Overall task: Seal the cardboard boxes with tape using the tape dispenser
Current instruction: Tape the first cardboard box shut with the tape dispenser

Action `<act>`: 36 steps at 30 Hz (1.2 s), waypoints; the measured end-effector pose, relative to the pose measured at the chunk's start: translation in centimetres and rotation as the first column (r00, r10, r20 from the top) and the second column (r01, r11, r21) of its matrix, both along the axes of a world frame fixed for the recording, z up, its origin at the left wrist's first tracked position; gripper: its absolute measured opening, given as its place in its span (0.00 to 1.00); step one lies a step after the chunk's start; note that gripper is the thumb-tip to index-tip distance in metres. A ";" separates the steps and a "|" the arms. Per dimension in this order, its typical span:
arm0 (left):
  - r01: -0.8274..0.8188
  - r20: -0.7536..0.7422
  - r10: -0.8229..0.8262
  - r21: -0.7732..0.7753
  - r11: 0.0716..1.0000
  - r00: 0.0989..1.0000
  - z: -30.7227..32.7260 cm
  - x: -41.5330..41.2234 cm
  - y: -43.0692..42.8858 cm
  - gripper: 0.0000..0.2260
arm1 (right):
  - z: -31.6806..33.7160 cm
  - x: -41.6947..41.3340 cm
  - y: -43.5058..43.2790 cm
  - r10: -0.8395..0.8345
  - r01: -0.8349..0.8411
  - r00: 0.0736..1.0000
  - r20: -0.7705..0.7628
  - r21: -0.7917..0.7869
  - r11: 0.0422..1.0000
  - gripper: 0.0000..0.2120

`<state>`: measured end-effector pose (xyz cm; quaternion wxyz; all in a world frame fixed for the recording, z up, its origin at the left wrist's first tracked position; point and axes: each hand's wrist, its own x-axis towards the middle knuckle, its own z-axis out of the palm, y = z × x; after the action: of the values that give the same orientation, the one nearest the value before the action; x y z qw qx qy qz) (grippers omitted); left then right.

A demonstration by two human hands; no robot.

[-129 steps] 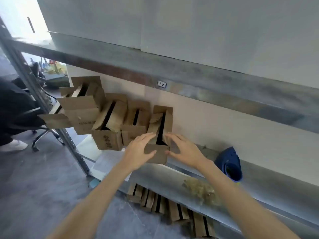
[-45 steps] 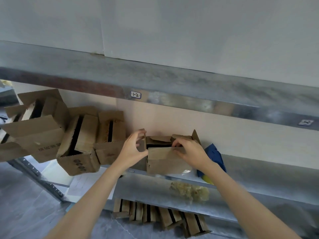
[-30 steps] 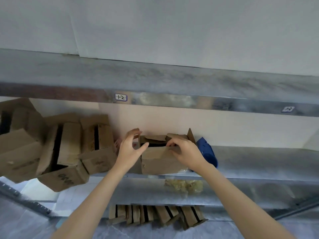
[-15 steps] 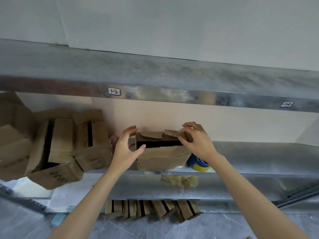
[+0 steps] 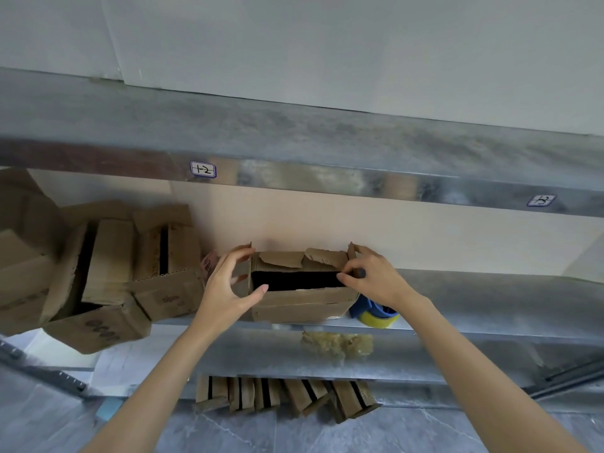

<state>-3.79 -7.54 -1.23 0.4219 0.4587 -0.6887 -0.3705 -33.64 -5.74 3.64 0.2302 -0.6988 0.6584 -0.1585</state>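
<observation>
Open room on shelf (image 5: 490, 299) right of tape dispenser (image 5: 376, 313); box pile (image 5: 108, 273) crowds left; upper shelf (image 5: 327, 152) close overhead

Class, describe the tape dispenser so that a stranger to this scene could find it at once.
Find the metal shelf holding cardboard boxes, then the open cardboard box that the right hand pinches. At that box's right end, below the hand, sits the tape dispenser: blue with a yellow tape roll, unlike the brown cartons.
</observation>
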 end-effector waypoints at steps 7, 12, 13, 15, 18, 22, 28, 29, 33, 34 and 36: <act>0.030 0.021 -0.030 0.018 0.999 0.999 0.2 0.2 0.3 0.29 | -0.5 -0.6 0.3 0.033 -0.033 0.999 0.006 -0.050 0.998 0.17; 0.059 0.027 -0.060 0.030 0.998 0.998 0.7 0.2 0.5 0.29 | -0.3 -0.4 0.1 0.053 -0.049 0.997 0.059 -0.074 0.996 0.22; 0.068 0.026 -0.069 0.031 0.997 0.997 0.8 0.2 0.5 0.29 | -0.2 -0.4 -0.1 0.055 -0.050 0.996 0.072 -0.076 0.996 0.20; 0.083 0.029 -0.084 0.035 0.996 0.996 0.9 0.2 0.6 0.29 | -0.3 -0.2 -0.6 0.062 -0.054 0.994 0.093 -0.090 0.994 0.12; 0.076 0.039 -0.078 0.045 0.996 0.996 1.0 0.4 0.6 0.30 | -0.5 0.0 -1.1 0.091 -0.081 0.992 0.084 -0.116 0.990 0.05; 0.046 0.063 -0.050 0.063 0.997 0.997 0.9 0.6 0.3 0.32 | -1.1 -0.1 -0.9 0.133 -0.127 0.990 0.035 -0.139 0.982 0.07; 0.022 0.045 -0.026 0.098 0.995 0.999 0.6 0.7 0.6 0.35 | -1.3 -0.8 -1.0 0.085 -0.075 0.995 0.047 -0.181 0.981 0.15; 0.017 0.045 -0.022 0.098 0.995 0.999 0.6 0.7 0.6 0.35 | -1.2 -0.7 -1.1 0.076 -0.066 0.996 0.049 -0.172 0.983 0.16; 0.015 0.046 -0.020 0.100 0.995 0.999 0.4 0.7 0.8 0.35 | -1.4 -0.2 -1.2 0.036 -0.025 0.997 0.070 -0.157 0.987 0.19; 0.016 0.047 -0.020 0.097 0.995 0.999 0.4 0.7 0.8 0.35 | -1.5 -0.1 -1.3 0.018 -0.003 0.996 0.092 -0.157 0.988 0.19; 0.018 0.060 -0.023 0.083 0.996 0.998 0.4 0.7 0.9 0.35 | -1.4 0.2 -1.6 -0.016 0.037 0.991 0.131 -0.158 0.987 0.18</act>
<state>-3.05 -6.59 -0.82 0.3775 0.4796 -0.6902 -0.3888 -33.47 -7.30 2.21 0.2135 -0.6945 0.6365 -0.2586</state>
